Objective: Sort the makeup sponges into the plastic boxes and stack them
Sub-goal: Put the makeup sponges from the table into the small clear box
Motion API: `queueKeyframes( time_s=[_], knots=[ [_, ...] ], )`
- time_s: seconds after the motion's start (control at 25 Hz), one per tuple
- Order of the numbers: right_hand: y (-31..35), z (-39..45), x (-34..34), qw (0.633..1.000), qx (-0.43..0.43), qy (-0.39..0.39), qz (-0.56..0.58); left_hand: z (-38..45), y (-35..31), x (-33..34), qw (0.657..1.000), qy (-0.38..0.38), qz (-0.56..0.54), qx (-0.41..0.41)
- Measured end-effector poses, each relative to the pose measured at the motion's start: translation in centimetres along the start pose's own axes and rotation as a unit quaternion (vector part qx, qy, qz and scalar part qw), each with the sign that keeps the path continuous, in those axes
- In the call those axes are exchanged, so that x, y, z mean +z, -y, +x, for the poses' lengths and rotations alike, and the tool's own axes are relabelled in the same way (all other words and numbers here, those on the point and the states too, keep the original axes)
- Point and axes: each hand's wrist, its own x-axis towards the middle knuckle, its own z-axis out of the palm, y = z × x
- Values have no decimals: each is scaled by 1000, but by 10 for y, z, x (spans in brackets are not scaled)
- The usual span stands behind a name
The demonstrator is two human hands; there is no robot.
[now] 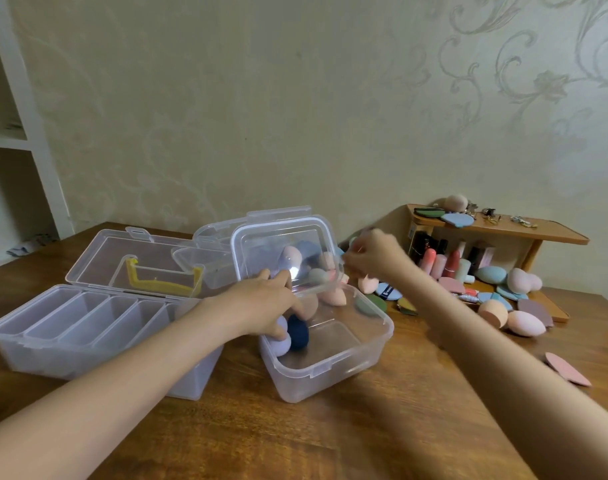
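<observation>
Clear plastic box (330,362): sits centre on the brown wooden table (382,427), hinged lid (285,254) raised.
Inside it: navy egg-shaped sponge (299,332), lilac sponge (280,344), peach sponges (332,296).
Left hand (261,306): reaches into the box, fingers curled; what they hold cannot be told.
Right hand (375,252): blurred beyond the lid, fingertips pinched; contents unclear.
Loose sponges (524,322): piled far right, below a small wooden shelf (537,233).
Divided clear organiser (88,327): left, open.
</observation>
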Motion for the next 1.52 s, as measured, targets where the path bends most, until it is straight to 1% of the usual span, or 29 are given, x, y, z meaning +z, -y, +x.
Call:
queueKeyframes(
  time_s=[0.04,0.08,0.16,0.24,0.32,0.36,0.44,0.52,0.6,0.68,0.76,0.84,0.96,1.04,1.08,1.16,1.28,1.36,1.4,1.44,1.48,1.52],
  knots=[
    [-12,18,-4,999,28,-43,-19,2,0,0,1000,3,10,5],
    [-27,36,-2,996,54,-43,-58,5,1,0,1000,5,19,10],
    [-54,69,14,984,102,35,-140,8,4,2,999,7,27,17],
    [-69,88,34,966,141,108,-188,9,5,5,999,0,28,25],
    [-76,97,47,954,164,133,-212,11,6,7,999,-12,20,31],
    [-76,97,49,953,173,125,-215,11,7,8,999,-15,19,35],
    [-73,94,51,964,176,66,-188,11,8,9,999,-16,30,38],
    [-71,88,40,980,138,1,-144,13,9,11,999,-11,26,29],
    [-67,81,19,992,98,-24,-74,12,13,11,999,-16,27,18],
    [-66,16,-26,995,82,-52,-20,0,-8,3,999,-10,25,42],
    [-64,-8,-36,997,55,-38,40,5,-3,5,999,-12,-1,30],
    [-66,-49,-35,998,16,-44,35,1,-10,3,999,-1,-25,22],
    [-91,-115,-39,991,11,-122,46,-14,-25,3,999,2,-24,37],
    [-111,-153,-44,986,23,-160,40,-23,-41,2,999,2,-17,49],
    [-119,-165,-44,986,26,-163,30,-26,-47,2,998,1,-15,54],
    [-131,-181,-40,988,35,-148,-12,-32,-59,0,998,2,-15,62],
    [-150,-201,-34,989,98,-106,-46,-38,-75,-1,997,-2,-10,71],
    [-157,-213,-30,987,110,-97,-70,-39,-81,0,998,-4,-7,69],
    [-158,-217,-29,984,93,-113,-104,-39,-83,1,998,-6,-4,69],
    [-157,-219,-30,975,67,-145,-155,-39,-85,1,998,-9,-1,70],
    [-157,-222,-32,959,50,-184,-211,-39,-87,1,997,-13,-1,71],
    [-157,-224,-36,939,61,-224,-254,-38,-89,1,997,-15,-2,72]
  ],
)
